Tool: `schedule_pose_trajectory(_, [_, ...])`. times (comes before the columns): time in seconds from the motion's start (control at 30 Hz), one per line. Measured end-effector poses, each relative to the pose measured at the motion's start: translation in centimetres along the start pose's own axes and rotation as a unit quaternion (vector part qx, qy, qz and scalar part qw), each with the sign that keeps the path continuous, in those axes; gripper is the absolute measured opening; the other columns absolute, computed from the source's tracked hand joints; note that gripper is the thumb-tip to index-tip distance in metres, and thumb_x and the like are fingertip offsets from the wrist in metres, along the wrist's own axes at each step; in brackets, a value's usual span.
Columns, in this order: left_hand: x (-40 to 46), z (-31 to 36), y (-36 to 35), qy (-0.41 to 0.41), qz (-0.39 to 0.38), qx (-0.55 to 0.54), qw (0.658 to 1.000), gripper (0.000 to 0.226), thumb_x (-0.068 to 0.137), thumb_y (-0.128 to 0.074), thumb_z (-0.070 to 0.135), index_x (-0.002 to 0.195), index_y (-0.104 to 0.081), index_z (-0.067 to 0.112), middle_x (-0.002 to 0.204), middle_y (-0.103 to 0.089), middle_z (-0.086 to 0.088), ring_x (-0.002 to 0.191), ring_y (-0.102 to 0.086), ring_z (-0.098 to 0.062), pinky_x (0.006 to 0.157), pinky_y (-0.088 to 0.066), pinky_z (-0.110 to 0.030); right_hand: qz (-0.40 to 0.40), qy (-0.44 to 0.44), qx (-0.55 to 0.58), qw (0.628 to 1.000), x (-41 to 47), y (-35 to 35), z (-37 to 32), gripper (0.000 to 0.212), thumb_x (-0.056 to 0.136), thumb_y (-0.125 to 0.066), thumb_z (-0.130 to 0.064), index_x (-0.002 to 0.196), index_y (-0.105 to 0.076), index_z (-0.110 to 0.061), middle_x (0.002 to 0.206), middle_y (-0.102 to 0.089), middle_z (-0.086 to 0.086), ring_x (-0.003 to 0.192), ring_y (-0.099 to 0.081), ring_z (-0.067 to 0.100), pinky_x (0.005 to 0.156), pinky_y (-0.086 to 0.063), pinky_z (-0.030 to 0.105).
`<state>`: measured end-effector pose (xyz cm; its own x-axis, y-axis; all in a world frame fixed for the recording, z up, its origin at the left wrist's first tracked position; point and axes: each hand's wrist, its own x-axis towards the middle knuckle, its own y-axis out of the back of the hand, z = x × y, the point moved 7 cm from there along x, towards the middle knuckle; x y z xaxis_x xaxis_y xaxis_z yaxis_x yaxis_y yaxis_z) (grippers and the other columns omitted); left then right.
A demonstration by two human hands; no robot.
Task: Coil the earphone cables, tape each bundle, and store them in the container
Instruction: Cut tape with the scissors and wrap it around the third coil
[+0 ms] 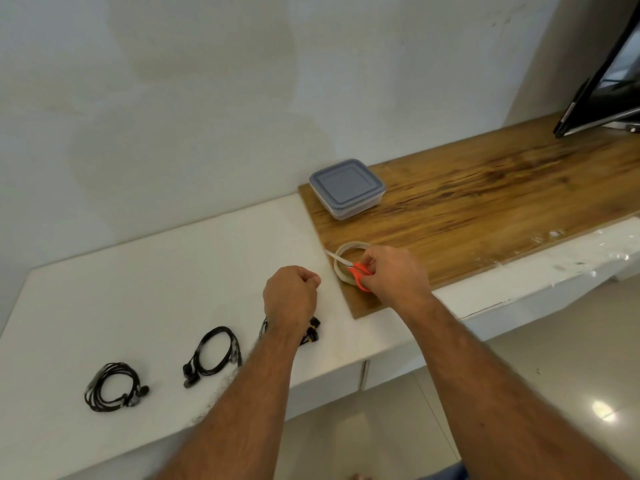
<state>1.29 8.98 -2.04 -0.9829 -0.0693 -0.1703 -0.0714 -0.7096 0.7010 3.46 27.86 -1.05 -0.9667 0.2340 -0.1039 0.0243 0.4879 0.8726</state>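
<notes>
Three coiled black earphone bundles lie on the white counter [173, 271]: one at the left [112, 388], one in the middle [213, 353], and a third [311, 332] mostly hidden under my left wrist. My left hand [291, 296] hovers above that third bundle with its fingers curled and the thumb against the forefinger; I cannot tell whether clear tape is pinched there. My right hand [391, 275] grips orange-handled scissors [360, 271], whose blades point left over the tape roll [346, 249] on the wooden board. The closed container [347, 188] with a grey-blue lid stands at the board's far left corner.
The wooden board [485, 202] covers the right part of the counter. A dark screen [602, 88] leans at the far right. The counter's front edge drops to a tiled floor [519, 393] on the right.
</notes>
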Motion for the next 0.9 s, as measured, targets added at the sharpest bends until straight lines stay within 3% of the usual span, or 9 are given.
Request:
schedule_pose_trajectory(0.23, [-0.5, -0.5, 0.7, 0.021, -0.030, -0.016, 0.999, 0.012, 0.091, -0.062, 0.023, 0.083, -0.071, 0.022, 0.082, -0.067, 0.009, 0.082, -0.066, -0.015, 0.070, -0.044, -0.024, 0.013, -0.016, -0.010, 1.000, -0.1, -0.1, -0.3, 0.015, 0.087, -0.070, -0.035, 0.096, -0.067, -0.022, 0.089, -0.067, -0.002, 0.083, -0.062, 0.015, 0.069, -0.052, 0.031])
schedule_pose_trajectory(0.4, [-0.3, -1.2, 0.8, 0.062, -0.048, -0.084, 0.993, 0.012, 0.090, -0.063, 0.020, 0.080, -0.069, 0.018, 0.078, -0.069, 0.000, 0.073, -0.065, -0.017, 0.074, -0.052, -0.031, 0.021, -0.018, 0.096, 0.995, -0.3, 0.3, 0.0, 0.013, 0.086, -0.072, -0.036, 0.092, -0.071, -0.025, 0.087, -0.070, -0.006, 0.082, -0.064, 0.012, 0.072, -0.056, 0.033])
schedule_pose_trajectory(0.53, [-0.4, -1.2, 0.8, 0.088, -0.060, -0.123, 0.987, 0.016, 0.088, -0.063, 0.014, 0.073, -0.067, 0.015, 0.078, -0.069, -0.005, 0.059, -0.056, -0.013, 0.058, -0.045, -0.025, 0.036, -0.035, 0.194, 0.980, 0.0, 1.6, 1.3, 0.019, 0.087, -0.071, -0.028, 0.105, -0.070, -0.023, 0.085, -0.066, -0.007, 0.083, -0.063, 0.013, 0.074, -0.058, 0.037])
schedule_pose_trajectory(0.57, [-0.4, -1.3, 0.6, 0.106, -0.067, -0.135, 0.983, 0.017, 0.087, -0.063, 0.012, 0.071, -0.067, 0.012, 0.076, -0.068, -0.006, 0.055, -0.053, -0.013, 0.052, -0.041, -0.023, 0.009, -0.046, 0.259, 0.965, -0.2, 1.6, 1.6, 0.018, 0.088, -0.070, -0.023, 0.106, -0.070, -0.021, 0.081, -0.065, -0.004, 0.076, -0.062, 0.014, 0.069, -0.059, 0.038])
schedule_pose_trajectory(0.63, [-0.8, -1.4, 0.2, 0.161, -0.092, -0.170, 0.968, 0.018, 0.088, -0.062, 0.010, 0.071, -0.064, 0.006, 0.071, -0.064, -0.006, 0.047, -0.045, -0.009, 0.040, -0.034, -0.018, -0.117, -0.066, 0.364, 0.921, -1.1, 0.8, 1.9, 0.014, 0.089, -0.068, -0.017, 0.103, -0.071, -0.017, 0.079, -0.064, 0.004, 0.061, -0.055, 0.012, 0.058, -0.058, 0.034])
schedule_pose_trajectory(0.77, [-1.5, -1.7, -0.5, 0.235, -0.124, -0.254, 0.930, 0.012, 0.087, -0.062, 0.007, 0.075, -0.062, 0.006, 0.074, -0.068, -0.005, 0.038, -0.044, -0.001, 0.032, -0.029, -0.012, -0.359, -0.060, 0.353, 0.862, -4.3, -0.8, 1.9, 0.013, 0.090, -0.069, -0.025, 0.092, -0.069, -0.012, 0.075, -0.066, 0.002, 0.060, -0.055, 0.010, 0.064, -0.059, 0.034])
schedule_pose_trajectory(0.9, [-2.0, -1.8, -1.2, 0.273, -0.150, -0.305, 0.900, 0.008, 0.086, -0.063, 0.006, 0.078, -0.060, 0.008, 0.078, -0.069, -0.006, 0.036, -0.043, 0.000, 0.031, -0.027, -0.012, -0.431, -0.068, 0.340, 0.833, -5.9, -1.7, 1.6, 0.022, 0.093, -0.063, -0.030, 0.098, -0.065, -0.009, 0.077, -0.067, 0.004, 0.066, -0.060, 0.015, 0.072, -0.060, 0.038])
